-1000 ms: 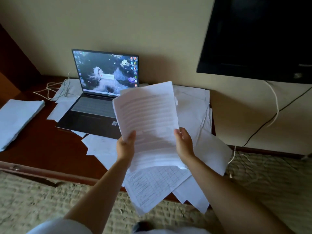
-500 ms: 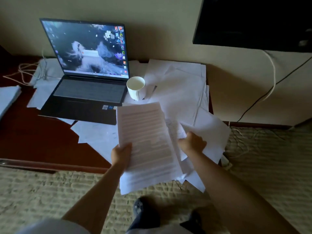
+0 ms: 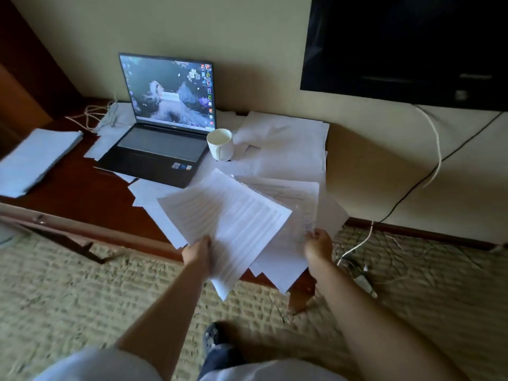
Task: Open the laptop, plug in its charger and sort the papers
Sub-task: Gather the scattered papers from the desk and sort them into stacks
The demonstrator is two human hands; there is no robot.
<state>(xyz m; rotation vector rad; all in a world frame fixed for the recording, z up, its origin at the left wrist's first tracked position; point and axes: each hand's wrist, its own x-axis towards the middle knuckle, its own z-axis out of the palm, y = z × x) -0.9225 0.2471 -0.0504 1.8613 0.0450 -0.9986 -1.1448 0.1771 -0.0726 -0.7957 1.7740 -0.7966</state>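
- Papers: your left hand (image 3: pixel 198 253) grips a printed sheaf (image 3: pixel 228 218) by its near edge, thumb on top, holding it tilted above the desk's (image 3: pixel 82 193) front edge.
- Your right hand (image 3: pixel 319 243) pinches the near corner of a printed sheet (image 3: pixel 297 204) lying on the loose papers (image 3: pixel 288 144) strewn over the desk's right end.
- The laptop (image 3: pixel 167 116) stands open at the back of the desk, screen lit.
- A white mug (image 3: pixel 220 144) sits just right of the laptop's keyboard, on the papers.
- A neat stack of paper (image 3: pixel 35 158) lies at the desk's left end, well apart from the laptop.
- A tangle of white cable (image 3: pixel 96 114) lies left of the screen; you cannot tell whether it is plugged in.
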